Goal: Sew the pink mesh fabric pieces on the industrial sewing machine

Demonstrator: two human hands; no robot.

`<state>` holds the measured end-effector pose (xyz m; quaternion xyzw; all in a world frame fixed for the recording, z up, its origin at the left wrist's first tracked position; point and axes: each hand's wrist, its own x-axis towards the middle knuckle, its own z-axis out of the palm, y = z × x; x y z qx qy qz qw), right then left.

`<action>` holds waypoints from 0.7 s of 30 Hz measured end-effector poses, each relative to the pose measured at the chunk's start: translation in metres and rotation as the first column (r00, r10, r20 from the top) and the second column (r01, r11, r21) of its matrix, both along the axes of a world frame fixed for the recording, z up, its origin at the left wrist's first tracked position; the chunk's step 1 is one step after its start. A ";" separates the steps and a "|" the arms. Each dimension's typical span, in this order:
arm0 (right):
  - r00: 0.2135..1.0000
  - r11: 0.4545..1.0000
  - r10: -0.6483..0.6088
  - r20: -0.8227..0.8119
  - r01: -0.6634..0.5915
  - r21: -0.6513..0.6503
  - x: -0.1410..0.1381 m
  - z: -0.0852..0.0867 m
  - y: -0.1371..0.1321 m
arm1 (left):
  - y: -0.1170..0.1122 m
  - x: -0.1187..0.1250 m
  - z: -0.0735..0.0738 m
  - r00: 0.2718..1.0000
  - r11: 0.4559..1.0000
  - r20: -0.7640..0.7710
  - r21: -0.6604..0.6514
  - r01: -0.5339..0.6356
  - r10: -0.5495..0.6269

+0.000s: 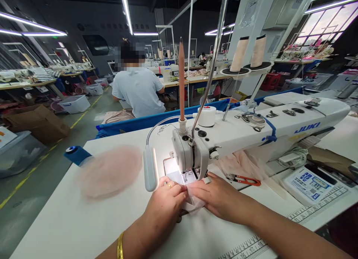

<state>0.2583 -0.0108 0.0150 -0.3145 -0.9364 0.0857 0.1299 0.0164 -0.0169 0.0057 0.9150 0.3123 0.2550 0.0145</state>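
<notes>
"How do you sew this cloth (198, 204) well?"
"I'd hold it flat, guide it gently, and mind my fingertips by the sewing machine (187, 149)."
"Where is it?"
"Just on the sewing machine's near side, between both hands. The left hand (167, 200) looks pinched on it. The right hand (220, 195) touches it; I can't tell if it pinches."
"Which way does it point?"
"Its round edge bulges away from the sewing machine. The hands hide its long way."

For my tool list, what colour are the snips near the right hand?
Mostly orange-red; the snips show in the head view.
</notes>
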 end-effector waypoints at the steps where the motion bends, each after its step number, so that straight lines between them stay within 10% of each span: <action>1: 1.000 1.000 -0.007 -0.005 0.007 0.003 0.000 0.000 0.000 | 0.001 0.000 0.000 1.000 1.000 -0.001 0.015 -0.001 0.001; 7: 0.996 1.000 0.011 -0.087 -0.008 0.027 -0.002 -0.011 0.000 | 0.005 0.000 -0.007 1.000 1.000 0.018 0.007 -0.019 0.019; 15: 0.862 0.979 -0.205 -0.464 0.183 -0.093 -0.010 -0.017 0.005 | 0.011 0.002 0.010 0.985 0.873 0.140 -0.488 -0.019 0.099; 21: 0.779 0.948 -0.295 -0.552 0.169 -0.268 -0.015 -0.009 0.005 | 0.016 0.007 0.019 0.974 0.815 0.158 -0.578 -0.042 0.162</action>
